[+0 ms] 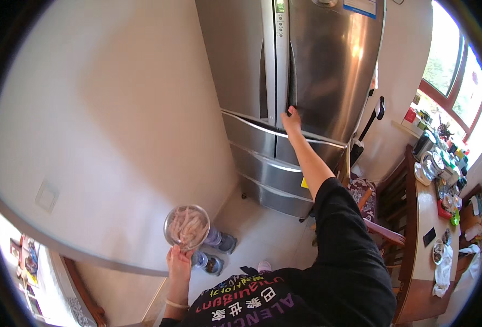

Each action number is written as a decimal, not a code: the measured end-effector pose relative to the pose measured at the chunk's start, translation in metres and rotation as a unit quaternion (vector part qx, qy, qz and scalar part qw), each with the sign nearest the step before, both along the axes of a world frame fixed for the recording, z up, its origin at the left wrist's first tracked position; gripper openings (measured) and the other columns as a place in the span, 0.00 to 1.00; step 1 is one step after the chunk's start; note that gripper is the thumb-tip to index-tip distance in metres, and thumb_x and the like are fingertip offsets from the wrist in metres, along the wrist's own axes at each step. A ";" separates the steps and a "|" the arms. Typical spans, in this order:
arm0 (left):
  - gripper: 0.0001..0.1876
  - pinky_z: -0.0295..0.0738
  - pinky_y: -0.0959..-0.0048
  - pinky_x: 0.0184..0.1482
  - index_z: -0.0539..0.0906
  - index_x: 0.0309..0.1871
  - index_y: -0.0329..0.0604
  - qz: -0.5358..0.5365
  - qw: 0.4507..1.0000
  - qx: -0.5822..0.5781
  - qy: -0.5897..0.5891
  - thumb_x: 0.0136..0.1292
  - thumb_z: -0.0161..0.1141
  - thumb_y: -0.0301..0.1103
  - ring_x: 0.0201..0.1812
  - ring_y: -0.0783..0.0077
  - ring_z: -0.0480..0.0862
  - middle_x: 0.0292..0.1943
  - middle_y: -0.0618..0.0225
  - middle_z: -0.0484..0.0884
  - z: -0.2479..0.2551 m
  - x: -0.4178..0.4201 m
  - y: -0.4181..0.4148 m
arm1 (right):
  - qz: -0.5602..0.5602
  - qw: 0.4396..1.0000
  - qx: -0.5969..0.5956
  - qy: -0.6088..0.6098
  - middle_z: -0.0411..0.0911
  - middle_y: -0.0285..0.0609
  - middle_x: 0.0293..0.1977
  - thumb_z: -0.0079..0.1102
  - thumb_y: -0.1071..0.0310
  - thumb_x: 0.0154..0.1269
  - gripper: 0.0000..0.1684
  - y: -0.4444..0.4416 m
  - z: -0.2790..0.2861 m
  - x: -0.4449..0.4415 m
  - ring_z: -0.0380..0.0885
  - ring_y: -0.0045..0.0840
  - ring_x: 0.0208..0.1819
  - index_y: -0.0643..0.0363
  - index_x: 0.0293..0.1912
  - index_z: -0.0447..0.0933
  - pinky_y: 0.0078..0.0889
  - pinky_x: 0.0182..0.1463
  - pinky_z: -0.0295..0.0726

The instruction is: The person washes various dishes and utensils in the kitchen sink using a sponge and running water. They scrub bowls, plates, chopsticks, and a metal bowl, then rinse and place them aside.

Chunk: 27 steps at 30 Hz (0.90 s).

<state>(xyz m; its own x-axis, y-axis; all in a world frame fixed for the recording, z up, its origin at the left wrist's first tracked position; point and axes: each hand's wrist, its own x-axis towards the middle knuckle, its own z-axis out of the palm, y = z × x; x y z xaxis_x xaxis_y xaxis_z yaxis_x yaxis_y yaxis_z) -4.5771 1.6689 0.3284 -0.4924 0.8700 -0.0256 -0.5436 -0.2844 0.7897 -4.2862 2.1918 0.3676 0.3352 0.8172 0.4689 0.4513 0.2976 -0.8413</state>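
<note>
My left hand (178, 261) holds a round metal bowl (166, 232) by its near rim. Pale pieces that look like raw chicken feet (188, 225) fill the bowl. With the arm stretched forward, my right hand (292, 119) grips the lower end of the handle recess (292, 88) on the right upper door (326, 73) of a stainless-steel refrigerator. That door appears closed; the fingertips are partly hidden in the recess. Below the doors are several drawers (282, 200), all closed.
A white wall (114, 122) runs along the left. Large plastic water bottles (224, 242) stand on the tiled floor beneath the bowl. At the right are a wooden chair (388, 234) and a table (425, 204) crowded with jars, a phone (429, 236) and a plastic bag (442, 269).
</note>
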 end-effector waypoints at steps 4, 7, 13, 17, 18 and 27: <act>0.18 0.76 0.63 0.51 0.69 0.53 0.33 -0.012 0.999 -0.004 0.035 0.65 0.51 0.35 0.50 0.61 0.78 0.51 0.56 0.76 0.009 -0.028 0.028 | -0.022 0.999 0.048 -0.010 0.77 0.51 0.39 0.55 0.64 0.51 0.23 0.009 -0.004 -0.013 0.75 0.40 0.44 0.61 0.48 0.71 0.37 0.47 0.72; 0.18 0.75 0.64 0.52 0.69 0.54 0.33 -0.043 0.999 -0.001 0.018 0.64 0.52 0.33 0.51 0.63 0.78 0.51 0.57 0.75 0.012 -0.049 0.053 | -0.010 0.999 -0.010 -0.032 0.75 0.53 0.44 0.53 0.61 0.51 0.22 -0.023 0.011 -0.024 0.73 0.45 0.47 0.58 0.48 0.71 0.41 0.48 0.71; 0.19 0.75 0.67 0.51 0.69 0.56 0.36 -0.170 0.985 0.005 -0.016 0.63 0.53 0.31 0.50 0.67 0.78 0.50 0.62 0.76 0.025 -0.080 0.186 | 0.050 0.994 -0.054 0.081 0.76 0.43 0.34 0.53 0.64 0.60 0.21 -0.138 0.021 -0.008 0.74 0.28 0.36 0.62 0.52 0.69 0.29 0.39 0.72; 0.21 0.74 0.65 0.51 0.68 0.56 0.36 -0.264 0.963 0.060 -0.019 0.62 0.55 0.33 0.50 0.67 0.77 0.51 0.62 0.76 0.048 -0.062 0.252 | -0.006 0.999 0.022 0.040 0.71 0.42 0.43 0.51 0.70 0.63 0.18 -0.253 0.023 0.022 0.70 0.22 0.45 0.69 0.50 0.70 0.21 0.49 0.68; 0.21 0.74 0.65 0.52 0.68 0.56 0.36 -0.285 0.956 0.064 -0.015 0.62 0.55 0.34 0.50 0.67 0.77 0.51 0.62 0.76 0.059 -0.055 0.269 | -0.031 0.997 0.030 0.060 0.71 0.40 0.41 0.50 0.70 0.62 0.16 -0.271 0.015 0.038 0.70 0.21 0.41 0.69 0.48 0.72 0.21 0.46 0.69; 0.19 0.73 0.63 0.54 0.71 0.50 0.31 -0.467 0.874 0.121 -0.064 0.63 0.54 0.38 0.49 0.66 0.78 0.48 0.59 0.77 0.146 0.130 0.373 | -0.183 0.965 0.084 0.167 0.74 0.37 0.42 0.43 0.61 0.69 0.21 -0.376 -0.027 0.266 0.72 0.17 0.41 0.64 0.55 0.67 0.19 0.44 0.71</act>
<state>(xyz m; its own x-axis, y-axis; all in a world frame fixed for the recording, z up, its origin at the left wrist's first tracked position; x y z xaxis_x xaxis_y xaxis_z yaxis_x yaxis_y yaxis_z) -4.4470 2.0422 0.4747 0.4288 0.8784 0.2109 -0.7071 0.1810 0.6836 -4.0205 1.8162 0.3405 0.7425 0.5373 0.3999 0.2636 0.3143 -0.9120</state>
